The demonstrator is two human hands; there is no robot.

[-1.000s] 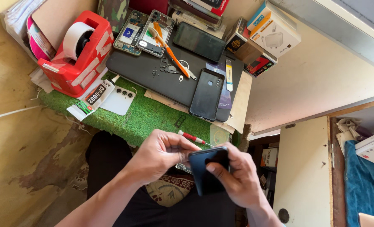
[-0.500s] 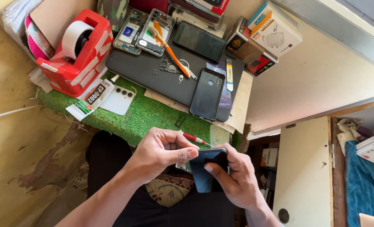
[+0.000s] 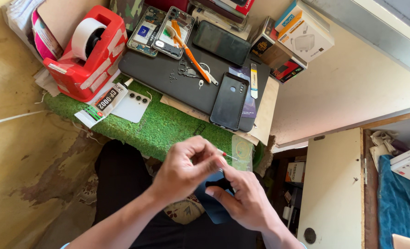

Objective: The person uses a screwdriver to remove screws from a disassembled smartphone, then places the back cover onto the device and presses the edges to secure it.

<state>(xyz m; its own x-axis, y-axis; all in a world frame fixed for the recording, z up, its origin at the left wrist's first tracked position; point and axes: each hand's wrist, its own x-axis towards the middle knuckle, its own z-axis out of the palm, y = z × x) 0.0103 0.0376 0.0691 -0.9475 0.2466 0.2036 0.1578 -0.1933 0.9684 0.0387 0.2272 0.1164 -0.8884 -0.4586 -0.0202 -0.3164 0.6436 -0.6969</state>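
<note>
Both hands close over a flat dark-blue phone (image 3: 214, 207), mostly hidden. Left hand (image 3: 186, 173) pinches a thin red-tipped tool (image 3: 228, 156); right hand (image 3: 246, 203) grips the phone's edge.

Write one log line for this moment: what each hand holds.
left hand: pinches thin red-tipped tool | right hand: holds dark blue phone over lap | ahead: green mat, red tape dispenser
</note>
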